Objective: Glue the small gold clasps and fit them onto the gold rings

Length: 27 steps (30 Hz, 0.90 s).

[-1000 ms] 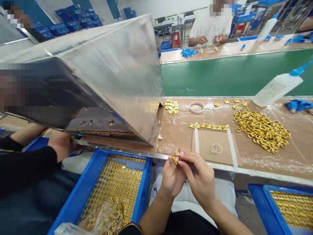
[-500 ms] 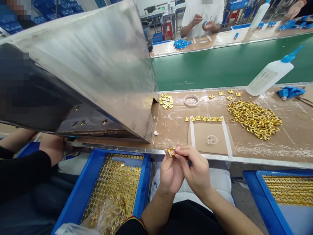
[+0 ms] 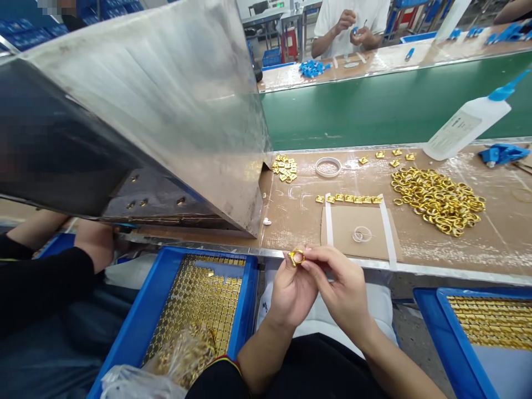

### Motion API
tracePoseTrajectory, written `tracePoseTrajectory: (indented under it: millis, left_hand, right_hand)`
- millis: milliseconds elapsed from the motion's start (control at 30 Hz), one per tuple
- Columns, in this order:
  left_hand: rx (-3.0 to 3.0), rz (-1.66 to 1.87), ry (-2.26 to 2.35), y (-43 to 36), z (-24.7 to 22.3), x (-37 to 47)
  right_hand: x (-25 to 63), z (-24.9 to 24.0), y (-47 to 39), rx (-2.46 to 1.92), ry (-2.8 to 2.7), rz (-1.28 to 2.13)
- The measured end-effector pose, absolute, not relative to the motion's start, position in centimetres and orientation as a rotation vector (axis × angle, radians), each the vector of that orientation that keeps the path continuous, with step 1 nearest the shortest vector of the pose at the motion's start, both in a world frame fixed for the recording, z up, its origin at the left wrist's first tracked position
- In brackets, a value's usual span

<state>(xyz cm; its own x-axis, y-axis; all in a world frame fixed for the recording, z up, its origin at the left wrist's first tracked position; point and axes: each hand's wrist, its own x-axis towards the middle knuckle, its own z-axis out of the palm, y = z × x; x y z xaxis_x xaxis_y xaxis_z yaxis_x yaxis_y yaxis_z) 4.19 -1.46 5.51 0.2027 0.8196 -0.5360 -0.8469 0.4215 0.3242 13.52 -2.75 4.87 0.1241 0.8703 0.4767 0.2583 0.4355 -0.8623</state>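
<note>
Between my two hands, just in front of the bench edge, is a gold ring (image 3: 296,257) with a flat gold piece on its left side. My left hand (image 3: 292,296) pinches that flat side, palm turned up. With thumb and forefinger, my right hand (image 3: 338,282) grips the ring's right side. Beyond them a cardboard pad (image 3: 353,221) with white tape strips carries a clear loop (image 3: 362,234). A row of small gold square pieces (image 3: 349,198) lines its far edge. A heap of gold rings (image 3: 438,199) lies to the right.
A slanted metal hood (image 3: 166,111) stands at left. Blue trays (image 3: 249,299) of gold pieces sit below the bench, with a plastic bag (image 3: 141,382). A white squeeze bottle (image 3: 465,124) leans at the back right. Another person's hands (image 3: 353,30) work across the green belt (image 3: 353,113).
The camera view has shifted slightly. Both hands keep hold of the gold ring in nearly the same place; it looks slightly turned.
</note>
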Motion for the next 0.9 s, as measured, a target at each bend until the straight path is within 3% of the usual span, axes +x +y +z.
tracePoseTrajectory:
  millis: [200,500,900]
  left_hand:
    - [0.299,1.208,0.547,-2.9,4.7,3.9]
    - [0.715,1.195,0.579,-2.9,3.8,2.9]
    - [0.805,1.145,0.537,-2.2,1.6,2.4]
  right_hand:
    - [13.8,4.8,-4.1,-0.969,-1.402,0.560]
    - [15.2,6.4,-4.9,-1.004,-1.379,0.892]
    - [15.9,6.6,-4.5,-1.043,-1.631,0.701]
